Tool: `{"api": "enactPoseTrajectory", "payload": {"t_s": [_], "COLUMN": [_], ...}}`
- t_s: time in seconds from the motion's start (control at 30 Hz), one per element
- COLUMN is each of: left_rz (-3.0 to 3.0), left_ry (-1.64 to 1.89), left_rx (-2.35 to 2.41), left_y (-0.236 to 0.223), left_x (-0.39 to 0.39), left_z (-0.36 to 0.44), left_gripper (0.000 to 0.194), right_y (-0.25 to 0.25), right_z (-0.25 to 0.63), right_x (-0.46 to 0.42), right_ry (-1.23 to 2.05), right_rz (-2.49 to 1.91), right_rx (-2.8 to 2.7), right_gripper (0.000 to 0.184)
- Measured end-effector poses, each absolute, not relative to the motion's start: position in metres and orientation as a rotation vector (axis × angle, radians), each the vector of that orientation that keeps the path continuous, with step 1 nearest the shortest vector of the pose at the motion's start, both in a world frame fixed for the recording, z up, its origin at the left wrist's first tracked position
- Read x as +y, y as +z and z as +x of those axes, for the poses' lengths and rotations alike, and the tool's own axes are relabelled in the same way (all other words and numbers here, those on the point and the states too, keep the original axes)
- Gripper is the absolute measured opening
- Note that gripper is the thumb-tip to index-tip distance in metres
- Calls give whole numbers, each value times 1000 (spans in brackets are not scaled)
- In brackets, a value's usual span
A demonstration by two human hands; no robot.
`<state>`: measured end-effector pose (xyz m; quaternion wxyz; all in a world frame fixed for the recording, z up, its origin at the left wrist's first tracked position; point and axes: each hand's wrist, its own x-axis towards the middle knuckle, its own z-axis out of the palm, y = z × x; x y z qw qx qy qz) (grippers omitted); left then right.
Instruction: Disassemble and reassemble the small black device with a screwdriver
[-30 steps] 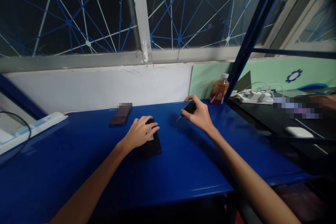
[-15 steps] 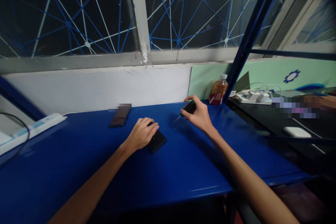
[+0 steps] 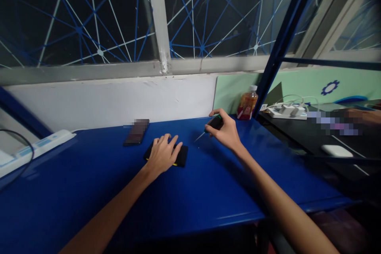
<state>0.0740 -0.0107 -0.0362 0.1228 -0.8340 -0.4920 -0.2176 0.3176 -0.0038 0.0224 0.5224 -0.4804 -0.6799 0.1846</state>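
Note:
My left hand (image 3: pixel 163 154) lies over a flat black rectangular object (image 3: pixel 181 156), fingers spread across its top. A thin yellow strip shows at that object's near edge, and its middle is covered by the hand. In my right hand (image 3: pixel 226 129) is a screwdriver (image 3: pixel 214 122) with a black and green handle, held in curled fingers above the table. Its thin metal shaft points down and left, with the tip to the right of the black object and apart from it.
On the blue table (image 3: pixel 190 202), a dark phone (image 3: pixel 137 133) lies behind my left hand. A white power strip (image 3: pixel 38 149) is at the left, a drink bottle (image 3: pixel 247 103) at the back right. Beyond the blue post, another person's hand (image 3: pixel 364 116) shows over a black table (image 3: pixel 306 135).
The flat black object has turned to lie more sideways, and its yellow strip now shows. My left hand's fingers have spread wider. The right hand and screwdriver have hardly moved.

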Motion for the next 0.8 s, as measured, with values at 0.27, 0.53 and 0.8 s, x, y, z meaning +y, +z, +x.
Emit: {"api": "enactPoseTrajectory", "payload": {"t_s": [0.27,0.53,0.8], "left_rz": [-2532,-2784,-2774], "left_ry": [-765,-1053,-1088], "left_rx": [-1463,-1359,-1349], "left_y": [-26,-25,-29], "left_x": [-18,-20,-20], "left_z": [72,81,81], "left_gripper": [44,19,20], "right_y": [24,21,17], "right_z": [316,309,306], "right_x": [-2,-1,-2], "right_ry": [704,881,890], "right_rz": [-998,-905,-916], "right_rx": [-1515,-1447,-1476], "right_gripper": [32,36,35]}}
